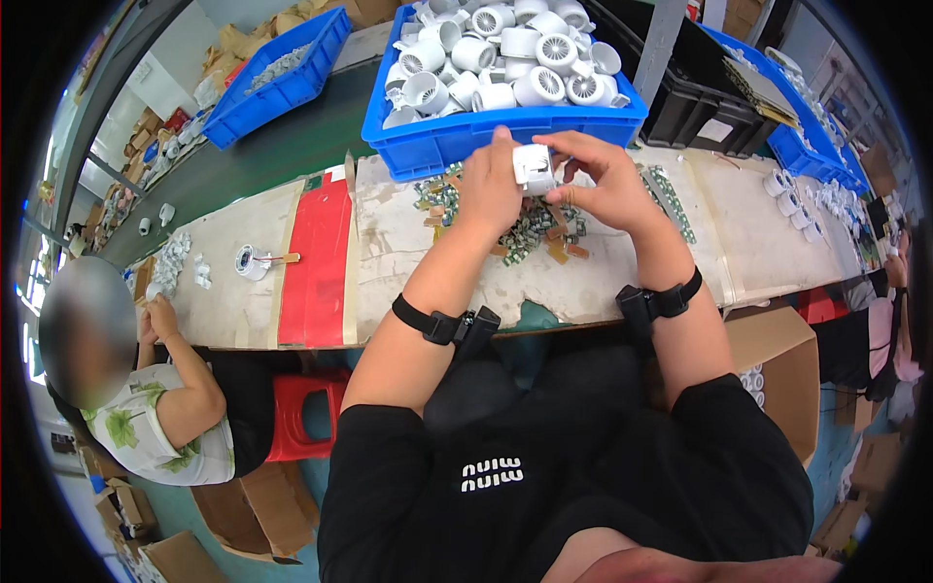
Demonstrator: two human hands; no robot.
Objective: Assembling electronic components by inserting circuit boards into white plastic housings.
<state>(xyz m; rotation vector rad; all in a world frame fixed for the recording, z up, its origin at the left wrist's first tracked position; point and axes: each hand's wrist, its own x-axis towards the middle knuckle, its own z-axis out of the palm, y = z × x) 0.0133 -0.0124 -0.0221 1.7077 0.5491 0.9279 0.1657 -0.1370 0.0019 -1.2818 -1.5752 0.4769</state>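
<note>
Just in front of the blue crate, a small white plastic fan housing [532, 169] is held up between my two hands, over the worktable. My left hand [492, 189] closes on its left side, thumb pointing up and away. From the right, the index finger and thumb of my right hand [614, 185] pinch the housing's edge, with the other fingers curled. Beneath and around the hands lies a loose pile of small green circuit boards [530, 238], with tan and orange pieces among them. What sits inside the housing is too small to make out.
A blue crate [505, 126] heaped with white fan housings stands ahead. To its right is a black crate [705, 107]. Red tape [316, 262] crosses the table at left, beside another fan part [253, 262]. A co-worker [160, 408] sits at the left. An open carton [777, 369] stands at lower right.
</note>
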